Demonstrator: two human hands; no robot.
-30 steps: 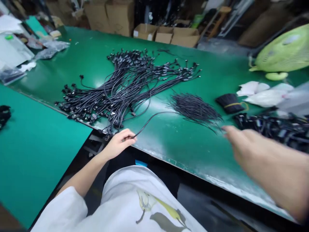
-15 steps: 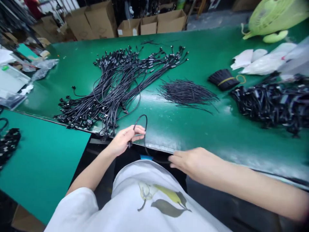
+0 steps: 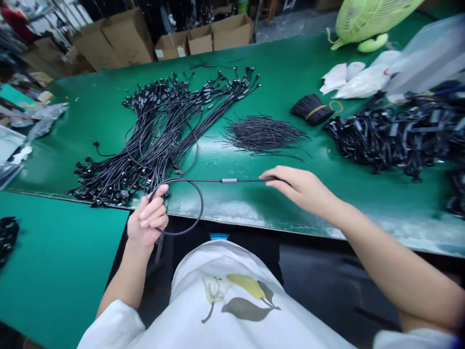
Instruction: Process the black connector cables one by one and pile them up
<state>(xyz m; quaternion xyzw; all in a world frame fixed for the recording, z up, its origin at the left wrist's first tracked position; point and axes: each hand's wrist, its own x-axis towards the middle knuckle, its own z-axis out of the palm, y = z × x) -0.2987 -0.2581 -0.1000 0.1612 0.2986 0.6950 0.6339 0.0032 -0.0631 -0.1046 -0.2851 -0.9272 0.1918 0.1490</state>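
My left hand (image 3: 147, 218) is shut around a looped black cable (image 3: 189, 181), just off the front edge of the green bench mat (image 3: 290, 58). My right hand (image 3: 301, 189) pinches the same cable further along, stretching that length almost straight above the mat. A small silver sleeve (image 3: 229, 180) sits on the cable between my hands. Behind my left hand lies a large fanned pile of black connector cables (image 3: 152, 135). Its nearest ends almost touch my left hand.
A loose heap of thin black wires (image 3: 263, 134) and a banded black bundle (image 3: 310, 109) lie beyond my right hand. A black tangled heap (image 3: 388, 135) and white bags (image 3: 358, 81) lie to the right. A lower teal mat (image 3: 54, 271) sits at left. Cardboard boxes (image 3: 203, 36) stand behind.
My right hand has moved from near my body up over the mat, and the cable now runs taut between my hands. The view has turned to the right.
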